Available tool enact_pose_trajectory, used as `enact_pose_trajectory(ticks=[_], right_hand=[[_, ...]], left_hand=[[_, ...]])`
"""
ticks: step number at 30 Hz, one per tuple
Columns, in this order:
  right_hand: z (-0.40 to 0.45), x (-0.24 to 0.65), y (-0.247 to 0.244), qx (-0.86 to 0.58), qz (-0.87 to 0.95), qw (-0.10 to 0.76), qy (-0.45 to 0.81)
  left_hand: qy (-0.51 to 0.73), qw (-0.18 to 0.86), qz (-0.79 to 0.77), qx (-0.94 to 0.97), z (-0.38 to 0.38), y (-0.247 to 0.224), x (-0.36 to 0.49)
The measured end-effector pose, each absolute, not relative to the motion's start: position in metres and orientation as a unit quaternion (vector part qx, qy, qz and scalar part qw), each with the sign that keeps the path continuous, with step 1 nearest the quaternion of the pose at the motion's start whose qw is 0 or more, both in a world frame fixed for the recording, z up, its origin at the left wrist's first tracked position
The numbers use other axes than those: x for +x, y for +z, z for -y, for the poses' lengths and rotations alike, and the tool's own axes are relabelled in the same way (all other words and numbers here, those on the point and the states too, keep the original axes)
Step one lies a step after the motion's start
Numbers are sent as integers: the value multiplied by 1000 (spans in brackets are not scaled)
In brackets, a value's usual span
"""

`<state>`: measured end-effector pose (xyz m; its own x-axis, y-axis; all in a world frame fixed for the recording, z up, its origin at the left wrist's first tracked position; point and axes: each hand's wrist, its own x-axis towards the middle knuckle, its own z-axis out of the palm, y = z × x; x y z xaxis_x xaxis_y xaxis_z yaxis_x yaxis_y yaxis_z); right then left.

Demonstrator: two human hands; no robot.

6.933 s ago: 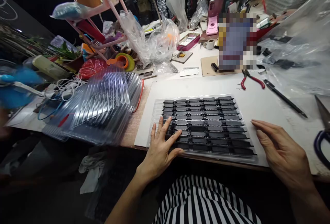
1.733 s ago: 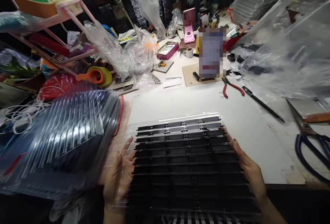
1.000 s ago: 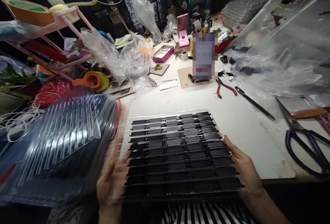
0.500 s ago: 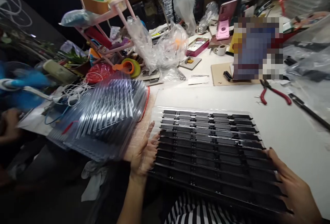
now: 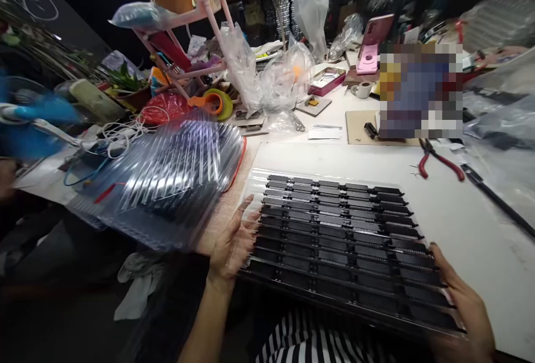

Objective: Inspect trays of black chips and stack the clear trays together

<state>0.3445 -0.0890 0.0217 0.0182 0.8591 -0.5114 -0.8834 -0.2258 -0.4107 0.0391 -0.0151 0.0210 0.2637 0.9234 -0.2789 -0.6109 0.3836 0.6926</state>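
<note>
A clear plastic tray filled with rows of black connector-like parts lies tilted between my hands, its far edge over the white work surface. My left hand grips the tray's left edge, thumb up along the rim and fingers seen through the clear plastic. On the right edge, my right hand is closed, its fingers partly hidden under the tray. To the left, a stack of clear ribbed plastic trays rests on the table, near my left hand but apart from it.
Red-handled pliers and a black rod-like tool lie to the right. Behind are a brown board, plastic bags, tape rolls and a pink rack. A blue fan blurs at the left.
The filled tray stays in both hands and sits slightly flatter, with its right side shifted a little left. The whole view has shifted slightly.
</note>
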Motion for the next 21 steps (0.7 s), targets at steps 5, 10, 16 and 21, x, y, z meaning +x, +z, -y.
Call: enact_pose_trajectory(ticks=[5,10,16,21], right_hand=[[87,346,17,-351,-49,638,683],[87,348,22,-299,-84,617,723],[83,347,24,-235,-88,621,743],[84,349,22,-241,-105,635,726]], left_hand=[[509,759,-342,217,16,21,37],[505,776,-304,223,15,19,35],[487,824,-187,221,10,12,37],[492,816,-191,235,9,7,36]])
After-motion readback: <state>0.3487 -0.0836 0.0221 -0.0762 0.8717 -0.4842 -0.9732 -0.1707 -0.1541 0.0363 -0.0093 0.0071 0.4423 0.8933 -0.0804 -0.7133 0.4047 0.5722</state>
